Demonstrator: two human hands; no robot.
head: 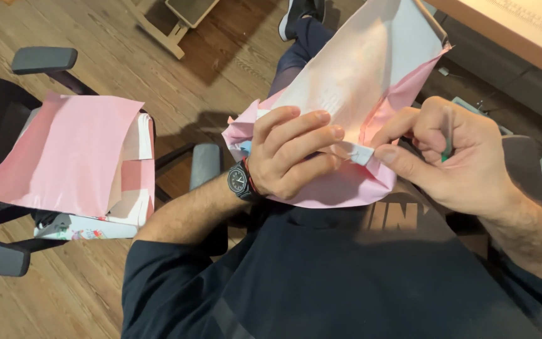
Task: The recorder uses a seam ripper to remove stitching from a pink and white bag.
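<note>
Wooden plank flooring (158,75) runs under the whole scene, viewed from above a seated person in a dark shirt.

Pink wrapping paper (352,75), white on its inner face, is folded around a flat parcel held over the person's lap, its far end pointing away from the body. At the near corner sits a small folded flap (357,152), directly between the two hands.

Left hand (293,154): fingers curled and pressed flat onto the paper, clamping the crumpled corner against the parcel; fingertips rest just beside the flap. A black wristwatch (238,181) is on that wrist.

Right hand (453,157): thumb and forefinger pinch the flap's edge. The remaining fingers are closed around a thin green-tipped tool (448,139); its kind cannot be determined.

Outward of the left hand, well apart, an office chair (39,59) with grey armrests carries a stack of pink and white paper sheets (64,150), with a printed package (76,229) beneath it. Beyond the right hand, a light wooden desk edge (509,31) crosses the upper corner.
</note>
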